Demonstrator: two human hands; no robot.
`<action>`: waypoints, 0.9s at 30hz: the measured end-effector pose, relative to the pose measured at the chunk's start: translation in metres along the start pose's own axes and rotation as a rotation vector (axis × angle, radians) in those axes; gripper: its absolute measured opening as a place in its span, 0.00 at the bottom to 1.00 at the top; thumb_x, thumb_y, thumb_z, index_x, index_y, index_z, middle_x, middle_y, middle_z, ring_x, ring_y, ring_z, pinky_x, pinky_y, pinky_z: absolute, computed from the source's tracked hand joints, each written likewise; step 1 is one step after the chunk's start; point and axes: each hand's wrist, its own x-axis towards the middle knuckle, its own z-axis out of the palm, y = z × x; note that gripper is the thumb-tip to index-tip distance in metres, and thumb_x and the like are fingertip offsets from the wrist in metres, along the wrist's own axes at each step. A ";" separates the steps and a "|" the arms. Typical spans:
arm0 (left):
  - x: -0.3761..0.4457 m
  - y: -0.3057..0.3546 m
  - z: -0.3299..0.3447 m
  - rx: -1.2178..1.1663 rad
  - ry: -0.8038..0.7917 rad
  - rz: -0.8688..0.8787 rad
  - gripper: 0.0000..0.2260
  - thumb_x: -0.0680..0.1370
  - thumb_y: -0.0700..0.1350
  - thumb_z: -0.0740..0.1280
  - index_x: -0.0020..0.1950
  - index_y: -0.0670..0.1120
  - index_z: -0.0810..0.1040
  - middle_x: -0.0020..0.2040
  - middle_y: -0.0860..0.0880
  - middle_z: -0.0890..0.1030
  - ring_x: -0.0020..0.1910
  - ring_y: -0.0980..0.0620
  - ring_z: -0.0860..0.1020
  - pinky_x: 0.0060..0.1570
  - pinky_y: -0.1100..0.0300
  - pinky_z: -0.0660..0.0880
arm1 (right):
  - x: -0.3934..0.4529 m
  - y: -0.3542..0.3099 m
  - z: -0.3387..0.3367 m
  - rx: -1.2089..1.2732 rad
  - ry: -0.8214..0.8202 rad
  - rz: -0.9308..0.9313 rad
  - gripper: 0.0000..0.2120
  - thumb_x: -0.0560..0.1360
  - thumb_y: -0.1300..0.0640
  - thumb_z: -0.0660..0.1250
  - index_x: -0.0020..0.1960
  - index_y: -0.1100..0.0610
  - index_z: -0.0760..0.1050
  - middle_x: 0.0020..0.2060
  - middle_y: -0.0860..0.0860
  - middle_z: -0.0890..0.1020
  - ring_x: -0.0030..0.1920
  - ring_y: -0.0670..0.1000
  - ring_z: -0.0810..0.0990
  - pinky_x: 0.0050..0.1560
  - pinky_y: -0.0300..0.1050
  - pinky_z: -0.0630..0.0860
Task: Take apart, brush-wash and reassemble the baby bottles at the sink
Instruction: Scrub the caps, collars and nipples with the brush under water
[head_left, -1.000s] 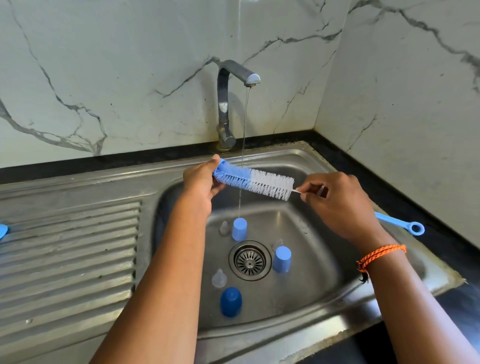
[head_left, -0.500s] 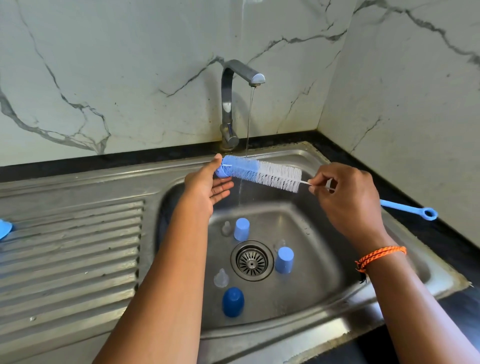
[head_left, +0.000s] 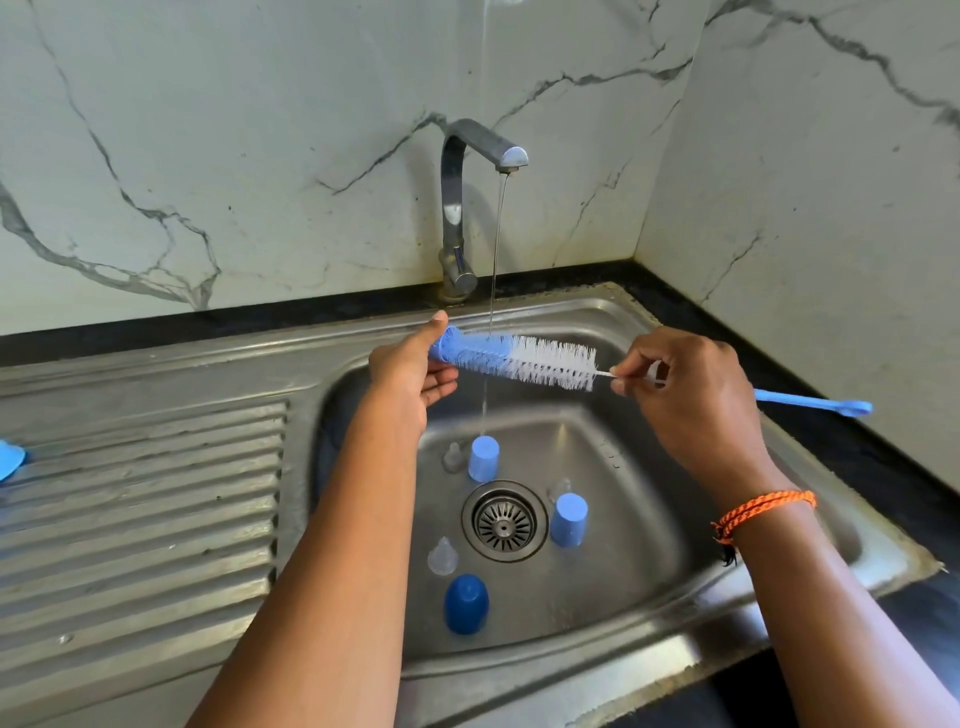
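Head view: bottle brush (head_left: 519, 359) held level over the sink (head_left: 649, 519), thin tap (head_left: 483, 150) stream hitting its blue bristles. Right hand (head_left: 685, 400) grip pinching the wire stem just past the white bristles; blue handle sticks out right over the black worktop (head_left: 831, 441). Left hand (head_left: 410, 374) grip spread, thumb on the brush tip, fingers relaxed below. In the basin around the drain (head_left: 504, 521): two light blue caps (head_left: 484, 458), one dark blue cap (head_left: 466, 604), clear teats (head_left: 442, 557).
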 end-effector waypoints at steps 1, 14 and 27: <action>0.001 -0.001 0.000 -0.006 -0.006 -0.003 0.19 0.76 0.57 0.77 0.57 0.43 0.81 0.49 0.42 0.86 0.45 0.47 0.86 0.45 0.52 0.85 | 0.000 -0.001 0.000 -0.012 -0.012 -0.003 0.09 0.71 0.59 0.80 0.41 0.47 0.83 0.37 0.40 0.81 0.39 0.43 0.76 0.36 0.44 0.69; 0.003 0.001 0.005 -0.018 -0.154 0.077 0.12 0.87 0.43 0.60 0.60 0.49 0.84 0.60 0.43 0.84 0.59 0.44 0.83 0.58 0.48 0.82 | -0.002 -0.006 0.000 -0.152 -0.175 0.004 0.06 0.80 0.58 0.68 0.47 0.48 0.79 0.39 0.44 0.81 0.44 0.54 0.79 0.40 0.48 0.73; 0.002 0.001 0.005 -0.144 -0.137 0.026 0.16 0.87 0.43 0.56 0.63 0.47 0.83 0.63 0.42 0.82 0.58 0.44 0.83 0.55 0.47 0.81 | 0.000 -0.005 0.003 0.014 -0.429 -0.037 0.11 0.82 0.65 0.64 0.47 0.53 0.81 0.32 0.41 0.78 0.38 0.39 0.77 0.40 0.31 0.70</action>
